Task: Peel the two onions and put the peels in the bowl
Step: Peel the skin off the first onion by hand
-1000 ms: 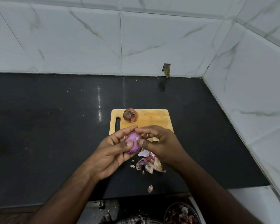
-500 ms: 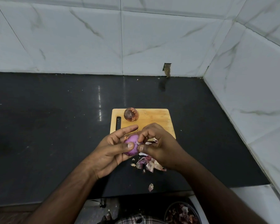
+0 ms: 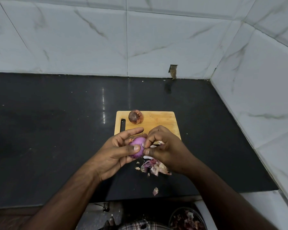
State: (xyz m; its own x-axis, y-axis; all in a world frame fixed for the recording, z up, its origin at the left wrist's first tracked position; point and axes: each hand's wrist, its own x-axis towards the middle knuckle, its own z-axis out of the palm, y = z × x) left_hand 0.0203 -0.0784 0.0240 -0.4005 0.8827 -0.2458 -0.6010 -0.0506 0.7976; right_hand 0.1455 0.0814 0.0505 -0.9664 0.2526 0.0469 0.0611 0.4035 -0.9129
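My left hand [image 3: 118,151] grips a mostly peeled purple onion [image 3: 137,146] above the front edge of the wooden cutting board [image 3: 158,121]. The fingertips of my right hand [image 3: 166,146] pinch at the skin on the onion's right side. A second onion [image 3: 135,117], still in its brown skin, sits on the board's far left corner. Loose peels [image 3: 155,166] lie in a heap on the black counter under my right hand, and one scrap of peel [image 3: 155,191] lies nearer the counter's front edge. A bowl [image 3: 188,219] holding peels shows at the bottom right, below the counter.
The black counter [image 3: 56,138] runs wide to the left and behind the board. White marble-tiled walls [image 3: 156,39] close off the back and the right side. A small notch [image 3: 173,71] is cut in the back wall's base.
My right hand's fingers have curled tighter and shifted down the onion's right side. The onion has turned slightly in my left hand, showing more bare purple.
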